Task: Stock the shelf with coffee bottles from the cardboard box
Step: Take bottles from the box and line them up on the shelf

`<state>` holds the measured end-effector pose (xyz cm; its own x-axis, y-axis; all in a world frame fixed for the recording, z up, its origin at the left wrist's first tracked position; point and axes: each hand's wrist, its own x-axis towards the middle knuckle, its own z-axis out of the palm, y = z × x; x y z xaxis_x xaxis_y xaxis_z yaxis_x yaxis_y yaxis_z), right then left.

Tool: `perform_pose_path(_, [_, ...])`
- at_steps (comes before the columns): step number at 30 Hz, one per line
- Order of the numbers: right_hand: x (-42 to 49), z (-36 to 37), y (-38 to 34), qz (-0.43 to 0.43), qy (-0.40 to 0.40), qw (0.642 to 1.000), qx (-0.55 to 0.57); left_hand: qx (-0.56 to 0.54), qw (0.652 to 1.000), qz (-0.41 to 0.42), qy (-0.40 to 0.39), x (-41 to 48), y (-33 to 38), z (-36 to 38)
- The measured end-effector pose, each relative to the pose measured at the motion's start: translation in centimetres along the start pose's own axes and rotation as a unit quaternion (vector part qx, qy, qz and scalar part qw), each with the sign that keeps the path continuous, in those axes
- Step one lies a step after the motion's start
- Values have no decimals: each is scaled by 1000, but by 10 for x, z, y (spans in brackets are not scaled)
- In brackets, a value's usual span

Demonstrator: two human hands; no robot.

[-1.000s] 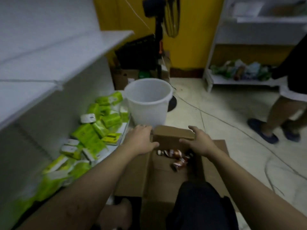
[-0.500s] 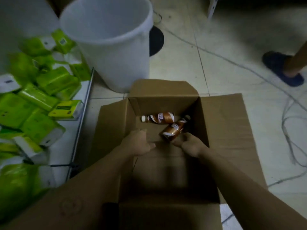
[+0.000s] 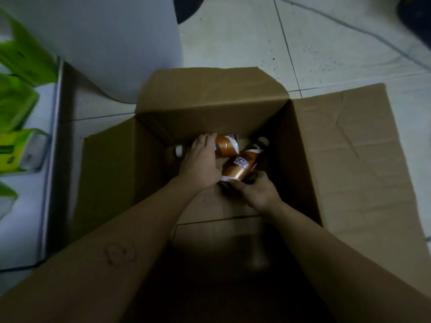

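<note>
An open cardboard box (image 3: 345,145) stands on the tiled floor with its flaps spread. Two brown coffee bottles lie on its bottom at the far side. My left hand (image 3: 202,160) lies over the left coffee bottle (image 3: 227,148), whose white cap pokes out to the left, and its fingers curl round it. My right hand (image 3: 256,193) grips the bottom end of the right coffee bottle (image 3: 242,167), which lies slanted with its dark cap pointing away. The shelf itself shows only as a white board at the left edge.
A white plastic bucket (image 3: 112,43) stands just beyond the box's far left corner. Green packets (image 3: 16,101) lie on the low white shelf board (image 3: 30,201) at the left. A cable crosses the floor tiles at the upper right.
My head has tilted down towards the box. Both hands have gone from the box's rim down to its bottom and taken hold of the two bottles.
</note>
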<state>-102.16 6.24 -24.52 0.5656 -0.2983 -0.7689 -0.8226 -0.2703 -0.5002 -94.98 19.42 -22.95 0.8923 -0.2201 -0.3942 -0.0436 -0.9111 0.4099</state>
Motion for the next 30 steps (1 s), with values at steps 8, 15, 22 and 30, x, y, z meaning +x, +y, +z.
perform_pose_path(8, [5, 16, 6, 8, 24, 998, 51, 58, 995, -65, -39, 8, -14, 11])
perform_pose_path(15, [11, 10, 8, 25, 54, 996, 72, 190, 977, 29, -88, -49, -26, 17])
perform_pose_path(22, [-26, -8, 32, 27, -59, 991, -117, -57, 998, -2, 1, -99, -32, 53])
perform_pose_path(30, [-26, 14, 38, -66, -27, 947, -312, -313, 896, -306, 70, -91, -15, 56])
